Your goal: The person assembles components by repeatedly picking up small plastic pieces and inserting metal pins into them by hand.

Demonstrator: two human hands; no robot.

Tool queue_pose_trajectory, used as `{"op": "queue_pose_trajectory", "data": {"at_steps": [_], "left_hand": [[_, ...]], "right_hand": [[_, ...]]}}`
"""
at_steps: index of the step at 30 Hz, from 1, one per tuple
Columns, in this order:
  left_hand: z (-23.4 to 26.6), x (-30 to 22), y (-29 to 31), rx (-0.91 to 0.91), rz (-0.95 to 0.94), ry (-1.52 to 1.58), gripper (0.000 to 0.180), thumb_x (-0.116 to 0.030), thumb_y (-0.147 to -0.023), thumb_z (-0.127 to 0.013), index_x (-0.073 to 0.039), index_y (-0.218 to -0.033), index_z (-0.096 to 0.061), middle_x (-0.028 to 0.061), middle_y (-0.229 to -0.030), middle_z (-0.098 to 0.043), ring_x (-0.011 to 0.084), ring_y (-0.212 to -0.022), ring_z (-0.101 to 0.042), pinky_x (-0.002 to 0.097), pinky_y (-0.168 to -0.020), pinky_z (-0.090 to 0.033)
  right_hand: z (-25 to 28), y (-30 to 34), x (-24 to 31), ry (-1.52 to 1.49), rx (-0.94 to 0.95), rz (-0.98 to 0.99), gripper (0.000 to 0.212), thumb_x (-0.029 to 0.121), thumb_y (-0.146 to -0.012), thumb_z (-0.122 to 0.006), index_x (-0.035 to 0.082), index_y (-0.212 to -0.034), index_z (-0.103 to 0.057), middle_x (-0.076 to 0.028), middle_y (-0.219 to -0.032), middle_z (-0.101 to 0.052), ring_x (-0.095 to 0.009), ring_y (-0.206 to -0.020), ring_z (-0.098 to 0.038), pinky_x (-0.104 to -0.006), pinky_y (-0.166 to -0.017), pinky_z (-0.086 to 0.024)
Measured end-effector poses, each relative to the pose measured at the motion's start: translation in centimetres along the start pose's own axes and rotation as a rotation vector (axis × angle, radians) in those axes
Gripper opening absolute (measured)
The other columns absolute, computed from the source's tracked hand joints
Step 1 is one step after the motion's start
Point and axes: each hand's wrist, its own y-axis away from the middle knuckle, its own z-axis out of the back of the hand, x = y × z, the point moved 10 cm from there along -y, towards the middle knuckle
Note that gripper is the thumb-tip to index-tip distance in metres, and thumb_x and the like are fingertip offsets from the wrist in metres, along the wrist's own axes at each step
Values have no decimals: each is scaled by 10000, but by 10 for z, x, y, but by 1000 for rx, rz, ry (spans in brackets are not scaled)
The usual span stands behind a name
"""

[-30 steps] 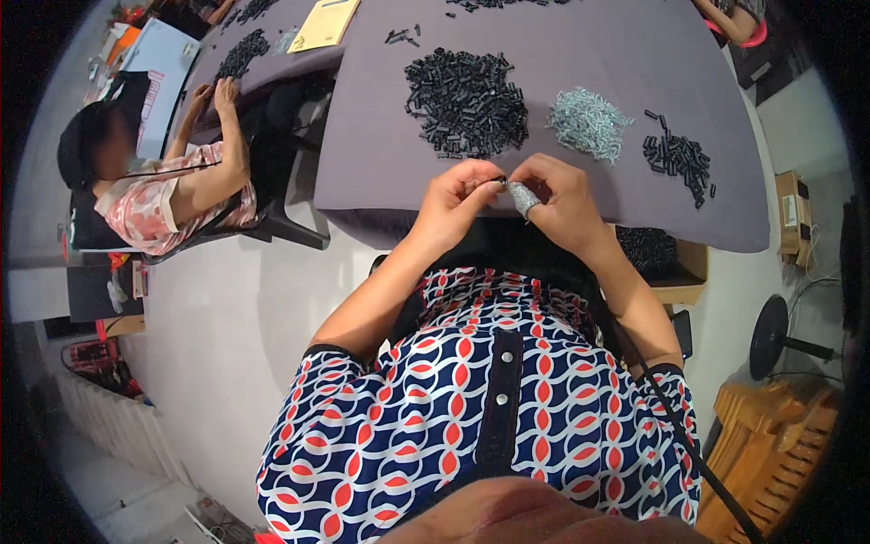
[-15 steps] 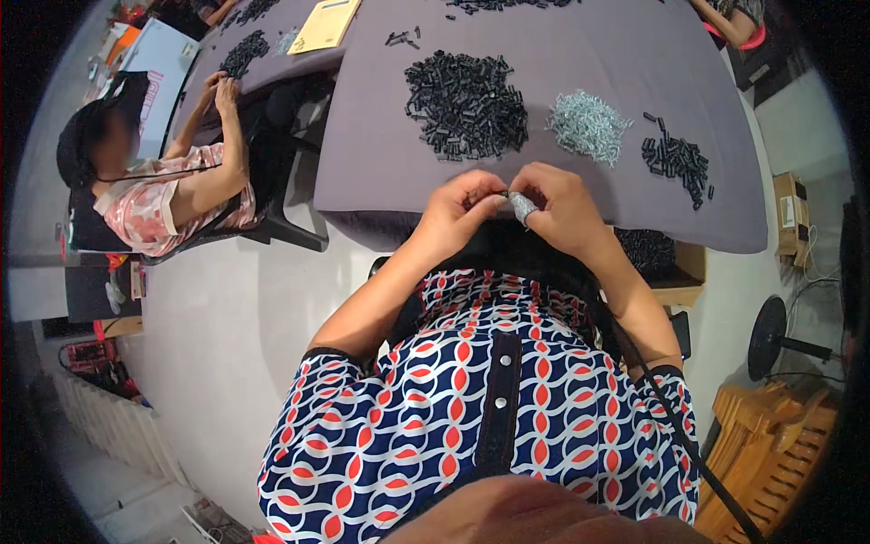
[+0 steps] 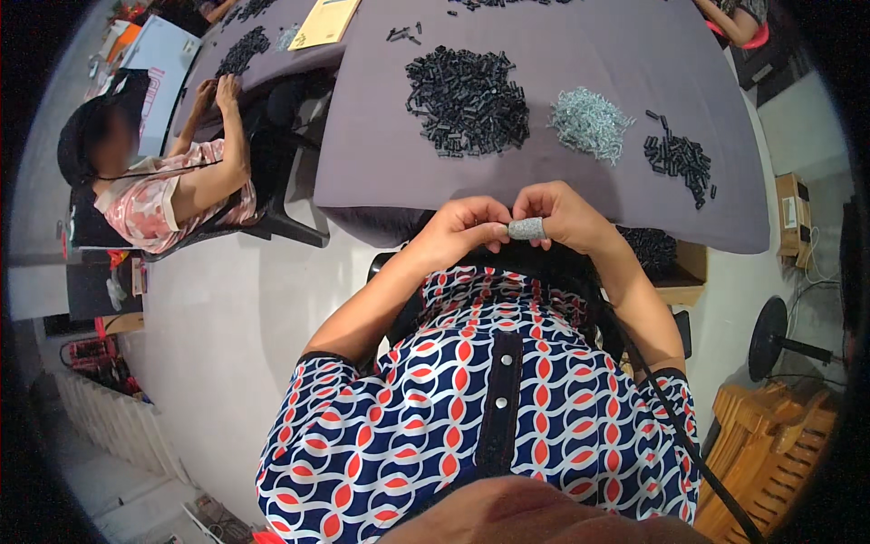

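Just off the near edge of the grey-covered table, my two hands meet fingertip to fingertip. My left hand is closed in a pinch. My right hand is also pinched, a grey wrap around its thumb. Whatever lies between the fingertips is hidden by them. Beyond my hands spreads a large pile of small black cylindrical pieces. To its right lie a heap of small silvery pieces and a smaller group of black pieces.
At the left a seated person handles pieces beside another black pile. A yellow sheet lies near the table's far left. Below the right edge stands an open box holding black pieces. A black fan and wooden chairs are farther right.
My hands have dropped slightly toward me and turned, so the wrapped right thumb now lies sideways. A small dark piece seen earlier at my left fingertips is now hidden.
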Motion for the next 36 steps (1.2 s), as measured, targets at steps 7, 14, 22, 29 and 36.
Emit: {"op": "queue_pose_trajectory", "data": {"at_steps": [7,14,22,29,36], "left_hand": [[56,4,-4,-270,-126,501,118,-96,-995,-560,-11,-1067,-600,65,-880,-659,125,-723,-628,274,-686,-555],[64,7,-3,-304,-137,559,133,-104,-988,-577,-18,-1083,-612,77,-902,-683,138,-725,-656,265,-687,-565],[66,9,-3,-328,-111,521,160,-99,-989,-568,0,-1102,-623,115,-943,-705,178,-776,-698,310,-717,-592],[64,11,-2,-367,-102,454,154,-113,-996,-562,-5,-1096,-608,105,-909,-696,160,-739,-679,283,-700,-579],[61,6,-1,-379,-101,311,148,-102,-994,-560,-6,-1096,-608,106,-902,-699,140,-715,-670,228,-643,-532]], "right_hand": [[44,-13,73,668,-568,348,214,66,-809,-642,35,-1021,-639,-125,-866,-670,-262,-804,-666,-379,-709,-515],[28,-38,76,1068,-602,427,214,38,-760,-680,47,-970,-635,-122,-917,-615,-322,-836,-639,-409,-735,-511],[20,-36,78,1167,-602,463,227,23,-742,-670,71,-960,-626,-112,-931,-577,-344,-862,-612,-442,-739,-502],[34,-13,67,1001,-592,378,240,-8,-745,-640,46,-979,-624,-112,-951,-583,-330,-851,-616,-411,-753,-502],[35,-14,65,911,-582,367,211,32,-745,-658,42,-953,-621,-136,-950,-601,-340,-905,-617,-424,-783,-493]]}}
